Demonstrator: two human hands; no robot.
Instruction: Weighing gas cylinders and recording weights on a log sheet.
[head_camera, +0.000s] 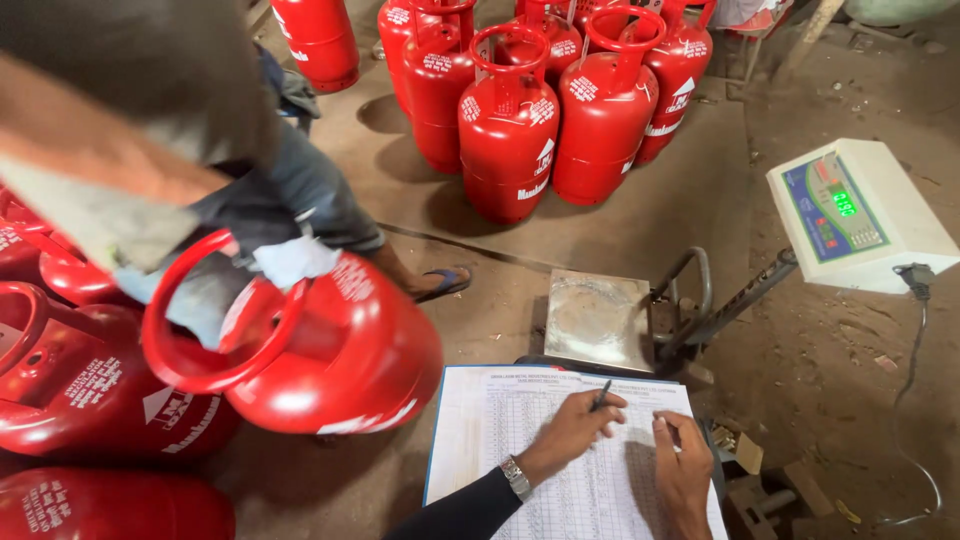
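Nearest the camera, the person's left hand (572, 432), a metal watch on its wrist, has its fingers pressed together around a dark pen (601, 395), tip down on a printed log sheet (560, 450) ruled in fine rows and columns. The right hand (686, 462) lies on the sheet just beside it, fingers curled and holding nothing, pinning the paper. The entry would go best, I judge, with that hand pressing flat so the page cannot slip. Just beyond the sheet sits the steel platform (598, 320) of a floor scale, bare, with its white readout box (858, 212) on a slanted post to the right, green digits lit. To the left a co-worker tilts a red gas cylinder (340, 350) by its ring handle, among other cylinders. Farther back, a cluster of upright red cylinders (555, 110) stands on the concrete floor (680, 200).
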